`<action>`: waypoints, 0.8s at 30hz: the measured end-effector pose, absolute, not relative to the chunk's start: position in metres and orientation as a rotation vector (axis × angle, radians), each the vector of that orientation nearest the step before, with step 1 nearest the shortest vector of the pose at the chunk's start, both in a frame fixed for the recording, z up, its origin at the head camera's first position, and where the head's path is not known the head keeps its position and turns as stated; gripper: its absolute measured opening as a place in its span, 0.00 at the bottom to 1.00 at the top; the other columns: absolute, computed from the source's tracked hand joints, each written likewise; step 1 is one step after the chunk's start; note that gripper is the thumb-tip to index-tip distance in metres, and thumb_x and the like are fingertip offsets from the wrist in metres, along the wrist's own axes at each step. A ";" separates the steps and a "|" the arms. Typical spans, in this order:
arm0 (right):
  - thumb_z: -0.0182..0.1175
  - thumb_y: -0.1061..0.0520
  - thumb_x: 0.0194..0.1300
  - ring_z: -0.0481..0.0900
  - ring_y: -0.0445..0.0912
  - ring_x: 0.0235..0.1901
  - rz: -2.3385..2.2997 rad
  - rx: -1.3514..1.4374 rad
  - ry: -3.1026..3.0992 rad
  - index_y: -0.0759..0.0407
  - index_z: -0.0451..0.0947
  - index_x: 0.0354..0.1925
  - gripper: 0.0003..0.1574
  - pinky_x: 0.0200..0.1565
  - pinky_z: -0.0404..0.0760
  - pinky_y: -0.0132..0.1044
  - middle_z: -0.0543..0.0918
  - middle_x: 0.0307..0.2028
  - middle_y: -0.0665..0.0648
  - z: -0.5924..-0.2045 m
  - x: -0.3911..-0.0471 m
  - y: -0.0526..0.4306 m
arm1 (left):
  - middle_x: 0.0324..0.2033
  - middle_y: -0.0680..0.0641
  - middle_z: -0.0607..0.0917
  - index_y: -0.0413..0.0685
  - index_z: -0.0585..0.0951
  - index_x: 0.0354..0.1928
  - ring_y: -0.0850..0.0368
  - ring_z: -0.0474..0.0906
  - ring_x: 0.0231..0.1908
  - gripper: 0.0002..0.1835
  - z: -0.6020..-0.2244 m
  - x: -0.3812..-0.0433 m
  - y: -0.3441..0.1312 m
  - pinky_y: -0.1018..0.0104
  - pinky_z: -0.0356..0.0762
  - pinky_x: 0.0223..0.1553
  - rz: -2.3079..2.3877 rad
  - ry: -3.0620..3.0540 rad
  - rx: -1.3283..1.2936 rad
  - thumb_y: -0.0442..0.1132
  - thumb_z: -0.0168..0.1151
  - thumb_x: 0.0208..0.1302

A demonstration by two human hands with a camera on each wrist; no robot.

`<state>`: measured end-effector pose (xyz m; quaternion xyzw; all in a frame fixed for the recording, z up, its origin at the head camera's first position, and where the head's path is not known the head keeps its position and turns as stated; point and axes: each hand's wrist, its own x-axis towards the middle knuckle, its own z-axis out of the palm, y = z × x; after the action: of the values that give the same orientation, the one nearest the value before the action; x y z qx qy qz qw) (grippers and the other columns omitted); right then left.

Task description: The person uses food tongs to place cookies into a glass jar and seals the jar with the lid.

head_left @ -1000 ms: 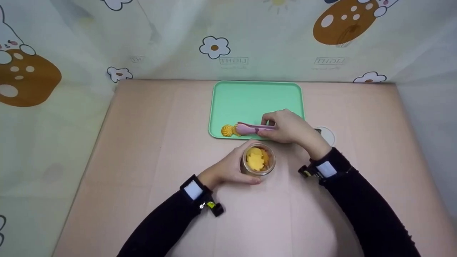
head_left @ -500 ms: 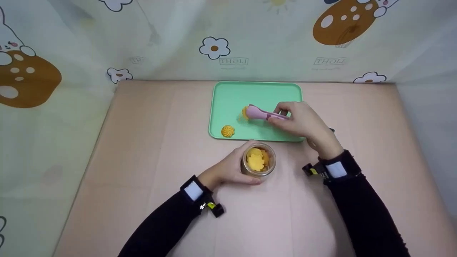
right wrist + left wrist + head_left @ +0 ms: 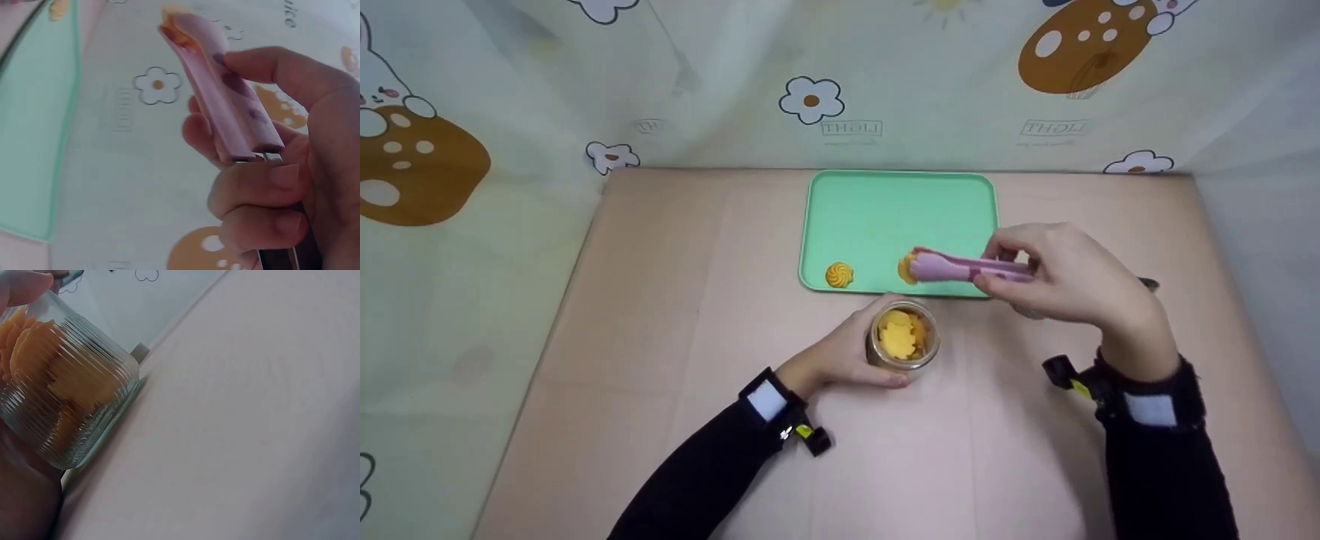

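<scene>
My left hand (image 3: 851,352) grips a ribbed glass jar (image 3: 93,354) standing on the table, fingers and thumb around its side. Several yellow cookies (image 3: 897,335) lie inside it. With my right hand (image 3: 1065,274) I hold pink-tipped tongs (image 3: 949,267), which have dark handles in the right wrist view. Between the tong tips a golden cookie (image 3: 179,35) is pinched, held above the tray's front part, up and slightly right of the jar. Another cookie (image 3: 839,275), with a swirled top, lies in the front left corner of the green tray (image 3: 900,210).
A pink-beige cloth (image 3: 697,300) covers the table. Patterned curtains (image 3: 720,82) hang behind it and at both sides. A pale round object (image 3: 1027,312) shows only a sliver under my right hand.
The tongs have lifted a cookie from beside the swirled one at the tray's front left. My right hand has carried it up, then right and nearer. My left hand and the jar stay put.
</scene>
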<state>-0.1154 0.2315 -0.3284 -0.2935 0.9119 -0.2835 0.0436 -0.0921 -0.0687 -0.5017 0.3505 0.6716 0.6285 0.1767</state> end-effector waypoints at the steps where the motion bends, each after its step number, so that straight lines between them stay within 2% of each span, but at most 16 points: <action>1: 0.73 0.48 0.72 0.73 0.41 0.23 -0.832 -0.924 2.794 0.47 0.86 0.38 0.07 0.24 0.73 0.35 0.82 0.28 0.45 -0.324 -0.110 0.232 | 0.68 0.52 0.80 0.49 0.69 0.78 0.53 0.75 0.69 0.53 -0.501 -0.092 -0.069 0.51 0.68 0.78 1.776 1.907 0.985 0.46 0.86 0.50; 4: 0.73 0.48 0.71 0.72 0.39 0.26 -0.750 -1.007 2.818 0.45 0.86 0.37 0.06 0.28 0.72 0.35 0.79 0.27 0.41 -0.315 -0.096 0.233 | 0.68 0.52 0.80 0.50 0.68 0.79 0.54 0.75 0.69 0.54 -0.501 -0.091 -0.069 0.51 0.68 0.77 1.776 1.902 0.975 0.47 0.85 0.50; 13: 0.73 0.49 0.71 0.67 0.34 0.24 -0.675 -1.148 2.805 0.43 0.81 0.34 0.10 0.26 0.69 0.31 0.71 0.25 0.36 -0.306 -0.070 0.227 | 0.69 0.50 0.80 0.50 0.68 0.78 0.51 0.76 0.69 0.52 -0.503 -0.094 -0.067 0.51 0.70 0.77 1.803 1.857 1.036 0.44 0.86 0.51; 24: 0.70 0.47 0.73 0.67 0.35 0.25 -0.570 -1.099 2.787 0.45 0.82 0.34 0.10 0.28 0.69 0.34 0.71 0.25 0.38 -0.305 -0.065 0.215 | 0.66 0.50 0.82 0.50 0.70 0.76 0.51 0.78 0.67 0.51 -0.503 -0.094 -0.066 0.51 0.72 0.76 1.812 1.836 1.018 0.44 0.86 0.49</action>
<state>-0.0653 0.2145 -0.3048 -0.3601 0.9129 -0.1868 0.0460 -0.0940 -0.0662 -0.5027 0.3609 0.6510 0.6422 0.1831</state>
